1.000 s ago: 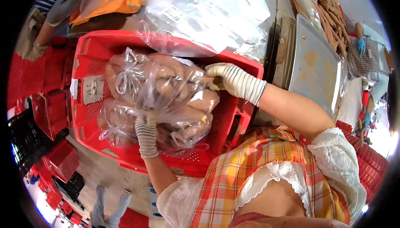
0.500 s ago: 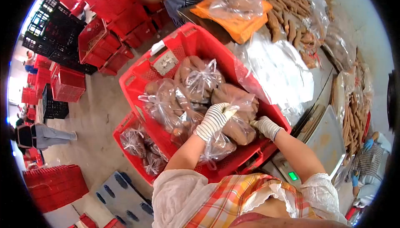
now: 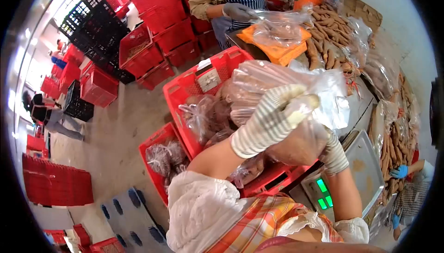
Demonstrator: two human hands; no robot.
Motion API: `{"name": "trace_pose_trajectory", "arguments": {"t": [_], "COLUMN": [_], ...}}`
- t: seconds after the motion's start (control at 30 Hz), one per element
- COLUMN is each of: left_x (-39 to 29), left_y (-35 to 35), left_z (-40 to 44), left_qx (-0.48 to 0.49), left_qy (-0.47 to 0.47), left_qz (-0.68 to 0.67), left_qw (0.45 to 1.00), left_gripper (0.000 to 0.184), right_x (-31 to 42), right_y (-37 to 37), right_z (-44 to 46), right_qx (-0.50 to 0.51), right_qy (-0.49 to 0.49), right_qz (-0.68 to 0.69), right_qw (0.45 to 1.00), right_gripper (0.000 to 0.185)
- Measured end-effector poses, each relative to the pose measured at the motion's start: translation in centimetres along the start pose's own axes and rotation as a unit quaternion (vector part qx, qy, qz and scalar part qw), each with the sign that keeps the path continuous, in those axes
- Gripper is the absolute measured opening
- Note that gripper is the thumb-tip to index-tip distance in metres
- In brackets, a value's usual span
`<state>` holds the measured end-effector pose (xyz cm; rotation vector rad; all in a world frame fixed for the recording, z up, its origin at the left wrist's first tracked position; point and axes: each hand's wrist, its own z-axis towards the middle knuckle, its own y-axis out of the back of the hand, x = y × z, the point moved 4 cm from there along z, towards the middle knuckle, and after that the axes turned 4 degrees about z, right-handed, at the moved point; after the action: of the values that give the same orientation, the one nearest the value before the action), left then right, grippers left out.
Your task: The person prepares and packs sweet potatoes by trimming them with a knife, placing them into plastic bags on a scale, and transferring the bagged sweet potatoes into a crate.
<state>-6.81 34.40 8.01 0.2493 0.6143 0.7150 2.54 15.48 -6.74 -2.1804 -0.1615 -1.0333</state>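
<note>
My left hand (image 3: pixel 273 119), in a striped white glove, is closed on the gathered neck of a clear plastic bag of sweet potatoes (image 3: pixel 296 144). My right hand (image 3: pixel 334 155), gloved alike, is at the bag's right side; its fingers are mostly hidden behind the plastic. The bag is lifted above the red crate (image 3: pixel 172 103), tilted and partly covering it. Inside the crate lie several tied bags of brown roots (image 3: pixel 203 116). The scale (image 3: pixel 363 160), with a flat metal pan and lit green displays, stands beside my right forearm.
A smaller red crate (image 3: pixel 150 137) with bagged roots stands at the left. Across the table, a co-worker's grey-gloved hand (image 3: pixel 238 12) holds a plastic bag over an orange crate (image 3: pixel 277 49). Loose roots (image 3: pixel 330 31) are piled behind. A blue-gloved hand (image 3: pixel 398 171) touches roots at the right.
Both my hands have risen from the crate, lifting the bag up and to the right. More green display shows on the scale. The co-worker's other hand now shows, holding a root.
</note>
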Motion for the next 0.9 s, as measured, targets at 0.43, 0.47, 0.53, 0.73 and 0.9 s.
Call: {"name": "trace_pose_trajectory", "arguments": {"t": [0.43,0.47,0.53,0.73,0.9], "left_x": [-9.1,-10.0,-11.2,-13.1,-13.8], "left_y": [-13.2,-15.0,-18.6,-27.4,-31.9], "left_z": [6.6,7.2,7.4,9.2,9.8], "left_qx": [-0.103,-0.020,-0.016,0.104,0.077], "left_qy": [0.366,0.341,0.326,0.332,0.370], "left_qz": [-0.576,-0.647,-0.681,-0.723,-0.643], "left_qw": [0.723,0.682,0.656,0.597,0.666], "left_gripper": [0.044,0.062,0.070,0.066,0.063], "right_x": [7.3,6.4,7.0,6.0,5.7], "right_y": [3.7,5.5,5.7,11.8,16.3], "right_z": [-25.0,-25.6,-28.9,-32.8,-33.4], "right_qx": [-0.006,-0.008,-0.007,-0.041,-0.077], "right_qy": [0.244,0.250,0.311,0.380,0.377], "right_qz": [0.032,0.065,0.126,0.170,0.180], "right_qw": [0.969,0.966,0.942,0.908,0.905], "right_gripper": [0.070,0.082,0.082,0.072,0.064]}}
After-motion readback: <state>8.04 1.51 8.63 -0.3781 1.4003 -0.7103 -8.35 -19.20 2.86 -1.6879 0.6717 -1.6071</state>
